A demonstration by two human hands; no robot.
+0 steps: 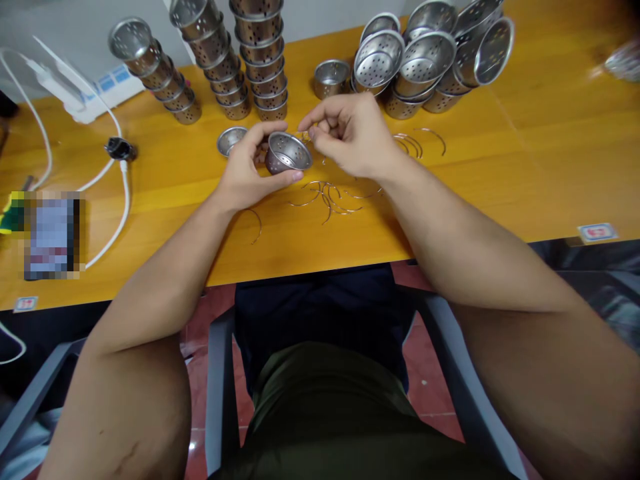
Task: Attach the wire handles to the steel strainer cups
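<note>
Near the middle of the frame, my left grip (245,172) was closed around a small steel cup (289,152), thumb along the near side and fingers round the far side. The metal was dull silver, round and tapered, with a rolled rim and walls and base pierced by small holes; its mouth tilted toward me. My right grip (355,137) hovered just right of its rim, thumb and forefinger nearly meeting; I could not tell whether a fine wire sat between them.

Below my hands, in the centre, thin curved wires (326,193) lay scattered and crossing on the smooth, orange-yellow table (493,167). Upper centre-left, three leaning stacks of cups (263,63) showed ribbed rims and rows of holes, and a shallow cup (230,141) sat behind my left fingers. Upper right, a cluster of nested cups (425,63) shone more brightly.

At the upper left lay a white plastic power strip (111,95) with blue markings. A red-and-blue bordered label (598,232) on the table's right edge was too blurred to read; at far left, a phone-shaped object (53,237) was pixelated.
</note>
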